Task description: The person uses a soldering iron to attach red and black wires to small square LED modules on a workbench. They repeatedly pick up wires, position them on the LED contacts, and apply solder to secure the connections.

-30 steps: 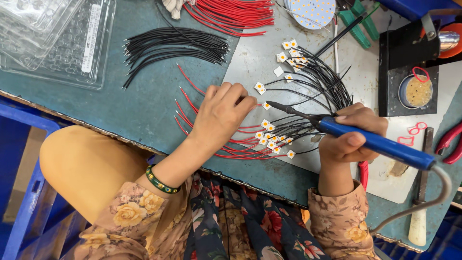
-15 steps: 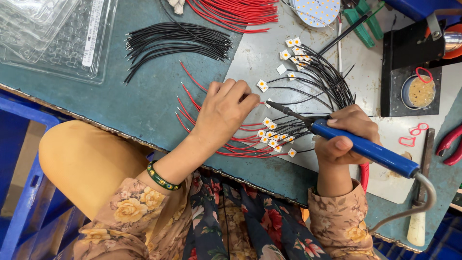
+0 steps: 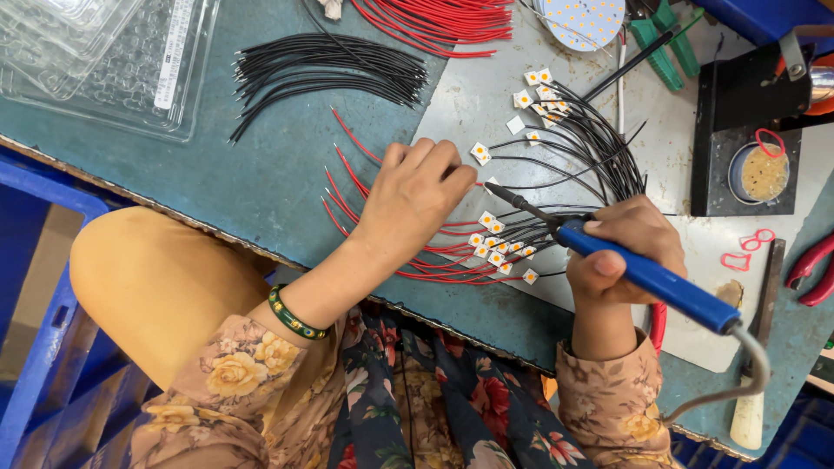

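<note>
Barely shifted, right hand (image 3: 627, 250) grips the soldering iron (image 3: 647, 275), while left hand (image 3: 415, 198) presses fingers-down, holding nothing, on red wires (image 3: 417, 260).

The left hand (image 3: 408, 204) covers the middle of the red wires (image 3: 452, 265), so whatever its fingertips press on is hidden. The soldering iron (image 3: 647, 278) tip is too thin to tell which small LED chip (image 3: 486, 217) it touches, if any. Up top, the red wire bundle (image 3: 443, 22) and round LED board (image 3: 580, 17) get cut off, and the red-handled pliers (image 3: 812, 269) run off the right side.
</note>
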